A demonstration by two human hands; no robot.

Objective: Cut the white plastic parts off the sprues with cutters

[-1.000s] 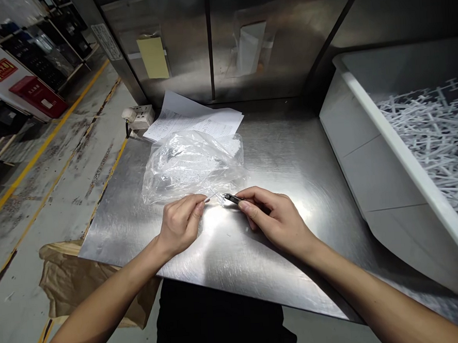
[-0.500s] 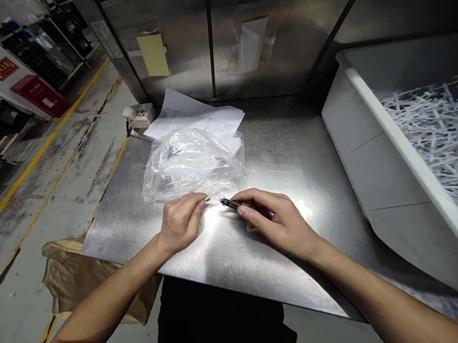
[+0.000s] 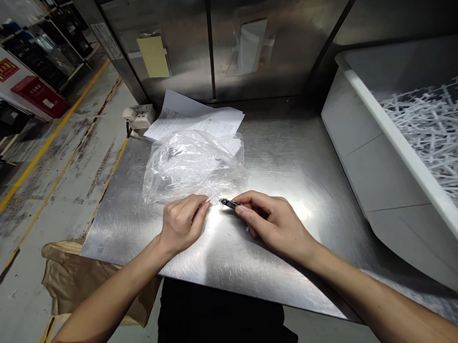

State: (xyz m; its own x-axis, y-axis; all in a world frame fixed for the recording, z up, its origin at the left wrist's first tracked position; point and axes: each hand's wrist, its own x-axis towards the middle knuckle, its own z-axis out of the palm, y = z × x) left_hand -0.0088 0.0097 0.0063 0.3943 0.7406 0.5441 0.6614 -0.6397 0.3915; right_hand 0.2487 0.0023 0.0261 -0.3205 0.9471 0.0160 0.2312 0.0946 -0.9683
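My left hand [image 3: 185, 220] pinches a thin white plastic piece [image 3: 214, 194] between thumb and forefinger, above the metal table. Closed around a small black cutting tool [image 3: 229, 203] is my right hand [image 3: 274, 223], its thumb and fingers on the handles. The tool's tip points left and meets or nearly touches the white piece; whether its jaws are closed is too small to tell. Just beyond both hands, a clear plastic bag [image 3: 192, 163] with small whitish contents lies on the table.
Printed papers [image 3: 194, 116] lie behind the bag, beside a white power socket [image 3: 142, 116]. A large pale bin [image 3: 390, 141] of white plastic pieces [image 3: 440, 138] stands at the right. Brown paper [image 3: 76, 279] is on the floor at the left.
The white piece has shifted and turned slightly at the tool's tip. Both hands have moved only a little and keep their holds.
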